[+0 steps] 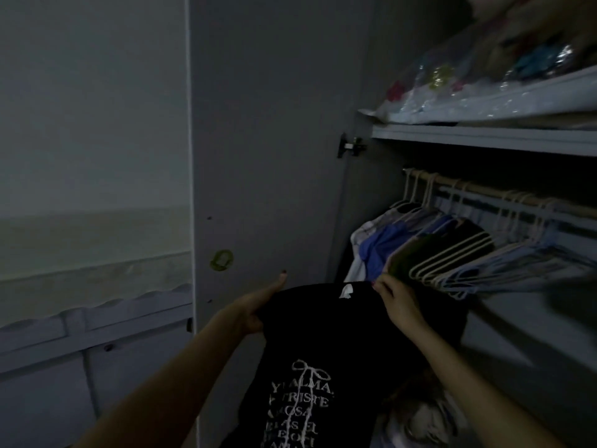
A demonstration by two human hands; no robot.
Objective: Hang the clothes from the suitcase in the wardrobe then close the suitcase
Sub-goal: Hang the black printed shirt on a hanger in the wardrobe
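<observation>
I hold the black T-shirt (pixel 323 334) up in front of the open wardrobe (pixel 484 137), neck end uppermost, printed face toward me. My left hand (pixel 258 308) grips the left shoulder of the shirt, thumb stretched along the top edge and the other fingers curled under the cloth. My right hand (pixel 397 302) holds the right shoulder edge, fingertips closed over the fabric; the light is poor, so I cannot tell whether those fingertips also touch the nearest hanger.

Governing relation: the rail (pixel 484 192) lies above and to the right of both grips. The empty hangers (pixel 452 263) fan out just beside the right hand, so that hand is nearer to them. The shirt's long axis runs top to bottom, collar label (pixel 346 291) at the top between the two hands. Hung clothes (pixel 387 240) fill the left end of the rail.

Legible marking: white print below a bow motif (pixel 308 370). Lines read partly as "Y ALMA", "TRISTE", "OSA"; the lower lines are too blurred to read. The collar label text is illegible. The suitcase is out of view.

In my judgement, the shirt is not yet on a hanger.
</observation>
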